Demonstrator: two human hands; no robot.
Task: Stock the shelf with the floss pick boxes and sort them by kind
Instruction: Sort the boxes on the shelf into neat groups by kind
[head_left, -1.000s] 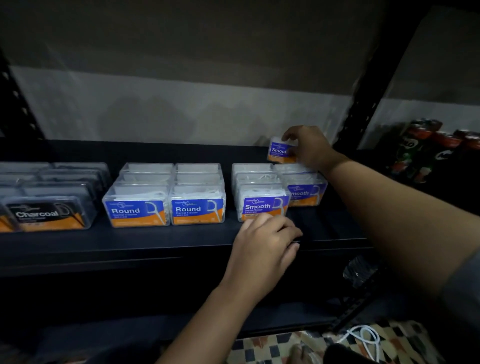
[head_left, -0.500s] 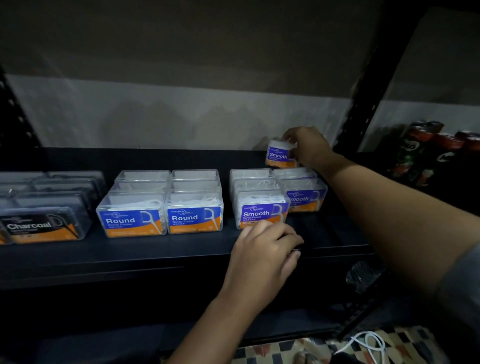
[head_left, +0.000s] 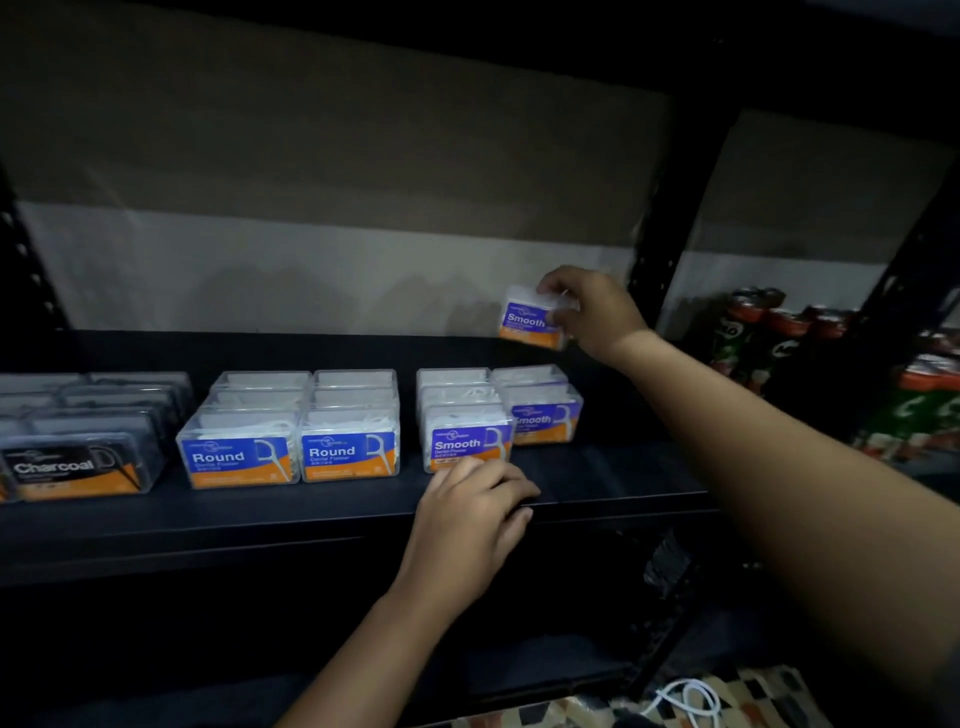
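- up at the back of the shelf (head_left: 597, 475), the right hand (head_left: 597, 312) pinches a smooth box (head_left: 530, 319) by its top, lifted clear above the smooth rows (head_left: 498, 410).
- the left hand (head_left: 467, 525) rests on the shelf's front edge, fingers curled over the lip and holding no box, its fingertips just beside the front smooth box (head_left: 467, 447).
- round boxes (head_left: 291, 431) sit in two rows at the middle, charcoal boxes (head_left: 78, 441) at the left.
- drink cans (head_left: 769, 332) stand in the next bay to the right.
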